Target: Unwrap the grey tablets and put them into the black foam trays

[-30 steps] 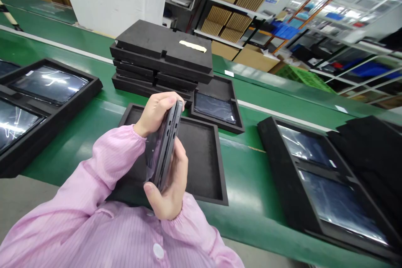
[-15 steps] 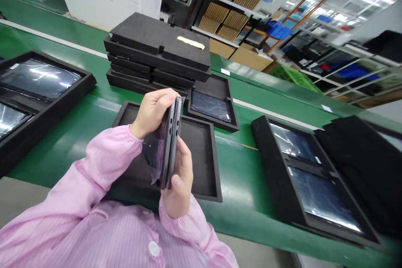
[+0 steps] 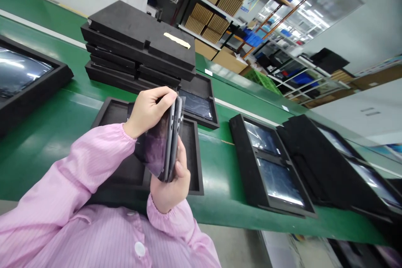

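I hold a dark grey tablet [image 3: 169, 142] upright on its edge in front of my chest, its side with small ports facing me. My left hand [image 3: 147, 111] grips its upper end, fingers curled over the top. My right hand [image 3: 171, 184] wraps round its lower end from beneath. Behind the tablet lies an empty black foam tray [image 3: 194, 155] on the green conveyor belt [image 3: 47, 125].
A tall stack of black foam trays [image 3: 135, 50] stands at the back, with a tray [image 3: 201, 100] holding one tablet beside it. More trays with film-covered tablets lie at right [image 3: 270, 167] and far left [image 3: 28, 75]. Shelves with cardboard boxes [image 3: 220, 12] stand beyond the belt.
My view has swung to the right, so everything on the belt has shifted left. The tablet stays upright in both hands, turned slightly so more of its glossy face shows.
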Tool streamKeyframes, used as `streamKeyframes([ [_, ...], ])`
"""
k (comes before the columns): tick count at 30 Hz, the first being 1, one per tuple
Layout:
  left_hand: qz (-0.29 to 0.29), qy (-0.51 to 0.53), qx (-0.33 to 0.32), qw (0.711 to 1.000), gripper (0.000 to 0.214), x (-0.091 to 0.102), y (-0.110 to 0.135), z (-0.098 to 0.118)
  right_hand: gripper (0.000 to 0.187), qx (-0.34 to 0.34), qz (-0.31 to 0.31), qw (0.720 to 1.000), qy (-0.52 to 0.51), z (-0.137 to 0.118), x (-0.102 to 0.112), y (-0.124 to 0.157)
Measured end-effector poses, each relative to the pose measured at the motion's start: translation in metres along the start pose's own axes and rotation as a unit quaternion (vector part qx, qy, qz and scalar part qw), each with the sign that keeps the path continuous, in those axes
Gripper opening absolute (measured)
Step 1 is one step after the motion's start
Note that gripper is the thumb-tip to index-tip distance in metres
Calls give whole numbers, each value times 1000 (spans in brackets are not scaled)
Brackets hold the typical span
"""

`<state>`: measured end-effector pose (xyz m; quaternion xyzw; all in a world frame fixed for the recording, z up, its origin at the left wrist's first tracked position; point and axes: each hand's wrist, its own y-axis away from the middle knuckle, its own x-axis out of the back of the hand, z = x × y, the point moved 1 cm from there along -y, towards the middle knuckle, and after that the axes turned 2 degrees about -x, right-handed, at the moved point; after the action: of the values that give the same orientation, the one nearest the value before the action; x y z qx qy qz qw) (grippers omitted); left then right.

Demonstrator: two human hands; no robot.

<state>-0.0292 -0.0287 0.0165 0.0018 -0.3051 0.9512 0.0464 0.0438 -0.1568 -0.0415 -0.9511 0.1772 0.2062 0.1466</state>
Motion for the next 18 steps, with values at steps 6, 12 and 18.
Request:
streamKeyframes([
  [6, -3, -3, 5, 1000, 34, -3, 0, 3, 49, -7, 4, 999, -35, 0, 1, 3],
  [12, 37, -26, 6, 999, 44, 5, 22, -21, 60, 36, -73, 994, 68, -9, 1, 10],
  [18, 219, 40, 323, 920, 45, 27, 64, -103, 65, 75, -145, 977, 138, -14, 4, 22],
])
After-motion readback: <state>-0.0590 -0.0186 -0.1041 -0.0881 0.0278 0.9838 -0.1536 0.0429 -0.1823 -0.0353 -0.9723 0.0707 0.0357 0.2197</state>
